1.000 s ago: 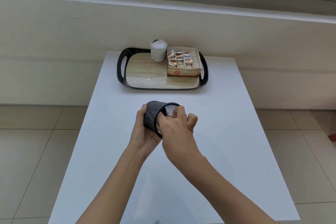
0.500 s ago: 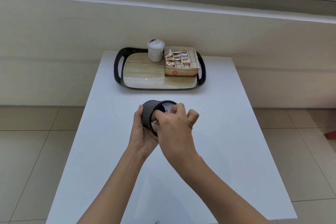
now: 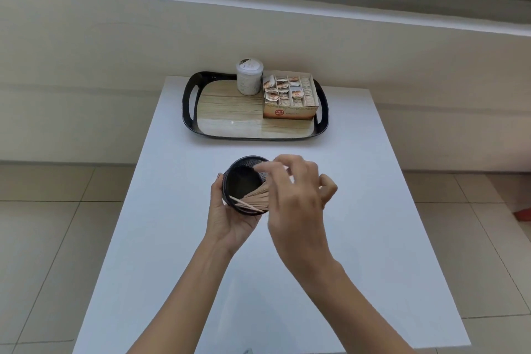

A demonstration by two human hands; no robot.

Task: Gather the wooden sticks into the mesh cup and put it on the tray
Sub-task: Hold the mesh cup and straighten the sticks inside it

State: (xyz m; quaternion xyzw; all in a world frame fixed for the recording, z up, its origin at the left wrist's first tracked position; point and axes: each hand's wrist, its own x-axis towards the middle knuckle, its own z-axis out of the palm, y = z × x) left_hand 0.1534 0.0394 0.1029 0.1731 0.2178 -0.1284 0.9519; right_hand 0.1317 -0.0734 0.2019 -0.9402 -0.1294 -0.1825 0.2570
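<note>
My left hand [image 3: 230, 220] grips the black mesh cup [image 3: 242, 181] from below and left, a little above the white table [image 3: 359, 210]. The cup is tilted with its mouth toward me. Several wooden sticks [image 3: 255, 198] lie fanned inside it, leaning on the near right of the rim. My right hand [image 3: 298, 198] hovers over the cup's right edge, blurred, with its fingers loosely curled above the sticks' upper ends, which it hides. The black-rimmed, wood-patterned tray [image 3: 230, 115] sits at the table's far end.
On the tray stand a white lidded jar [image 3: 249, 77] at the back and an open cardboard box of sachets [image 3: 290, 98] on its right half. The tray's left front shows bare wood pattern. Tiled floor lies on both sides of the narrow table.
The cup's mouth has turned more toward me and the sticks now show fanned inside it. My right hand has lifted off the mouth, its fingers looser.
</note>
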